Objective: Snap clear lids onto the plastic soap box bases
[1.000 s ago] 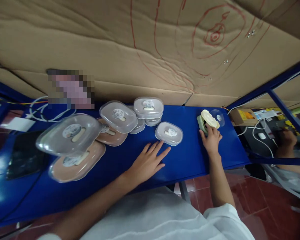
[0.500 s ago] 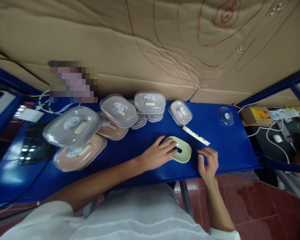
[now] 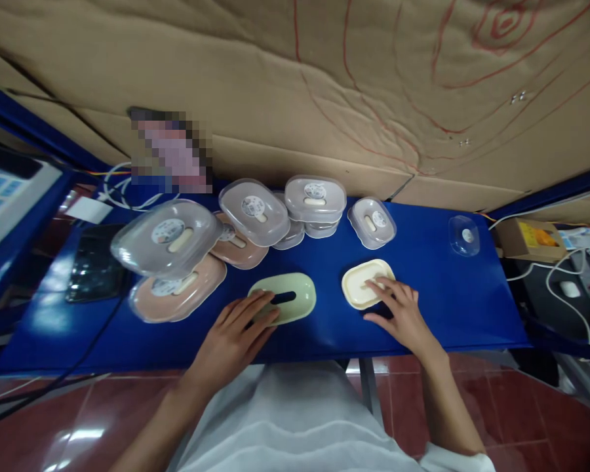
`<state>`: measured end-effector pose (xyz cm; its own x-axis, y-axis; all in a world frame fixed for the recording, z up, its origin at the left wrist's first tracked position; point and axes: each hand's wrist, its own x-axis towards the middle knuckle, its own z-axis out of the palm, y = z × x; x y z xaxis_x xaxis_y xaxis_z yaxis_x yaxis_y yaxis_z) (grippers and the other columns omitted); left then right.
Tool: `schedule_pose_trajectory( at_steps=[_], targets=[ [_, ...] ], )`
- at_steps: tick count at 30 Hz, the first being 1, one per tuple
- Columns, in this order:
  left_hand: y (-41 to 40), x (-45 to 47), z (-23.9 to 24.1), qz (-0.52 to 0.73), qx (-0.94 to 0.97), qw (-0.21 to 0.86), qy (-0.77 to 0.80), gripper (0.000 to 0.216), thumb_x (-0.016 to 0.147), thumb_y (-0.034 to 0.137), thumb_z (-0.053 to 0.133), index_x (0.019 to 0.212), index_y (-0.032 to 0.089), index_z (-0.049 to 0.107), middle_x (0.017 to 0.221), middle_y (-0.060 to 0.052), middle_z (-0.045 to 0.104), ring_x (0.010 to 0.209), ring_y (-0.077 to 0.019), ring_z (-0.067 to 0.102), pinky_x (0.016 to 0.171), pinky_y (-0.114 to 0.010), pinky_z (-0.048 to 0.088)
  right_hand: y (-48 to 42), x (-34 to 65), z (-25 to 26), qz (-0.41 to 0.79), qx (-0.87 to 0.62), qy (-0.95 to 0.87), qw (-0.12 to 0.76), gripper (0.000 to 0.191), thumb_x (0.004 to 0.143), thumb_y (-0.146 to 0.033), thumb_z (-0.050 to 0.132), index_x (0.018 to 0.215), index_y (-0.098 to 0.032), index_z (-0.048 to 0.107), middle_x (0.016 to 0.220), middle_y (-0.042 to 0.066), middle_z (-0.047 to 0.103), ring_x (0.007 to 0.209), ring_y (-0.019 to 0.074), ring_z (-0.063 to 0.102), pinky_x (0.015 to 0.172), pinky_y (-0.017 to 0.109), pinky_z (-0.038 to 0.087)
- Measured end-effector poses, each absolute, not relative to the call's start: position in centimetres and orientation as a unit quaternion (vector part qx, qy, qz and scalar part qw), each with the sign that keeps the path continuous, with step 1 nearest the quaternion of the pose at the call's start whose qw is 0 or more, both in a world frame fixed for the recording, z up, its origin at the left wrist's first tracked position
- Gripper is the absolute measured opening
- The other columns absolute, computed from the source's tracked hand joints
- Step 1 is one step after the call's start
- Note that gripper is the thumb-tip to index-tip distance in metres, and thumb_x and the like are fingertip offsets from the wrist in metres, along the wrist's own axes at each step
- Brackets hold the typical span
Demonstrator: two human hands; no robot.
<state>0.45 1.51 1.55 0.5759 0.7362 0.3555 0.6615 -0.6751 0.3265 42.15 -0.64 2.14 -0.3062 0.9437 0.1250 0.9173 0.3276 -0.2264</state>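
Observation:
A pale green oval tray with a dark slot lies on the blue table near its front edge. My left hand rests on the tray's left end, fingers stretched out over it. To the right lies a cream oval insert. My right hand has its fingertips spread on the insert's right part. A small clear lid sits alone at the far right.
Several lidded clear and pink soap boxes are piled at the back left and centre; one box stands apart. A cardboard sheet with red lines forms the back wall. A dark tablet lies at left. Cables and a box are at right.
The green tray has slid left under my left hand. The cream insert, which lay tilted behind it, now lies flat on the table under my right fingertips. The camera has shifted left.

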Motion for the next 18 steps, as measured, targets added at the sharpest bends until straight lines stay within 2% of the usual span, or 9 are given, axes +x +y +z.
schedule_pose_trajectory(
  at_steps=[3,5,6,8,10,12,14,16,18],
  targets=[
    [1.9,0.1,1.2,0.292,0.860,0.076,0.412,0.044,0.100,0.016,0.070,0.141,0.029,0.065,0.137,-0.007,0.075,0.133,-0.0280,0.069,0.112,-0.048,0.056,-1.4,41.0,2.9,0.066,-0.560,-0.811,0.156,0.045,0.104,-0.057,0.064,0.142,-0.034,0.068,0.134,0.009,0.073,0.132,0.0334,0.061,0.107,0.050,0.043],
    [2.2,0.5,1.2,0.333,0.843,0.077,0.416,0.051,0.098,0.013,0.072,0.146,0.030,0.062,0.134,-0.006,0.077,0.131,-0.0268,0.070,0.113,-0.049,0.056,-1.1,40.4,3.5,0.080,-0.546,-0.806,0.216,0.035,0.107,-0.054,0.059,0.126,-0.031,0.076,0.121,0.008,0.076,0.126,0.0318,0.065,0.107,0.049,0.044],
    [2.3,0.7,1.3,0.349,0.836,0.080,0.416,0.054,0.097,0.012,0.073,0.147,0.030,0.061,0.134,-0.006,0.077,0.132,-0.0265,0.070,0.114,-0.049,0.056,-0.6,40.0,3.8,0.091,-0.543,-0.798,0.244,0.034,0.109,-0.052,0.055,0.115,-0.028,0.079,0.113,0.008,0.077,0.119,0.0299,0.068,0.104,0.047,0.046],
    [2.5,1.3,1.5,0.371,0.827,0.083,0.415,0.056,0.097,0.012,0.073,0.148,0.031,0.061,0.134,-0.006,0.076,0.133,-0.0265,0.069,0.115,-0.050,0.057,1.1,38.9,4.1,0.108,-0.557,-0.780,0.266,0.046,0.113,-0.046,0.046,0.089,-0.024,0.077,0.091,0.006,0.075,0.095,0.0242,0.072,0.091,0.041,0.049],
    [2.5,1.8,1.8,0.378,0.825,0.082,0.411,0.056,0.097,0.012,0.073,0.148,0.032,0.060,0.135,-0.006,0.076,0.133,-0.0265,0.069,0.115,-0.050,0.057,3.5,37.4,3.9,0.112,-0.588,-0.766,0.235,0.055,0.114,-0.046,0.041,0.074,-0.022,0.071,0.074,0.005,0.069,0.077,0.0204,0.067,0.081,0.037,0.048],
    [2.5,2.2,2.0,0.379,0.829,0.078,0.403,0.054,0.098,0.013,0.073,0.147,0.031,0.061,0.135,-0.006,0.076,0.133,-0.0262,0.069,0.116,-0.050,0.056,5.9,35.9,3.5,0.102,-0.604,-0.767,0.191,0.055,0.114,-0.051,0.042,0.081,-0.021,0.075,0.080,0.006,0.072,0.080,0.0212,0.068,0.082,0.036,0.049],
    [2.7,2.5,2.1,0.377,0.837,0.079,0.389,0.050,0.098,0.013,0.072,0.145,0.028,0.062,0.135,-0.007,0.076,0.133,-0.0256,0.069,0.118,-0.049,0.055,7.7,35.0,3.3,0.089,-0.602,-0.773,0.181,0.049,0.113,-0.054,0.043,0.111,-0.021,0.078,0.108,0.010,0.078,0.103,0.0254,0.071,0.094,0.039,0.050],
    [3.2,3.1,2.3,0.371,0.848,0.086,0.367,0.044,0.099,0.014,0.071,0.141,0.025,0.065,0.135,-0.008,0.076,0.134,-0.0251,0.067,0.120,-0.049,0.053,8.4,35.0,3.4,0.087,-0.596,-0.769,0.215,0.048,0.114,-0.052,0.039,0.140,-0.023,0.068,0.135,0.012,0.073,0.127,0.0280,0.066,0.106,0.044,0.050],
    [4.0,4.0,2.4,0.351,0.870,0.089,0.335,0.036,0.101,0.015,0.069,0.136,0.022,0.067,0.135,-0.008,0.076,0.135,-0.0247,0.066,0.121,-0.048,0.051,7.7,35.8,3.8,0.093,-0.585,-0.758,0.271,0.048,0.116,-0.046,0.034,0.150,-0.025,0.060,0.146,0.012,0.067,0.138,0.0274,0.061,0.112,0.047,0.049]
  ],
)
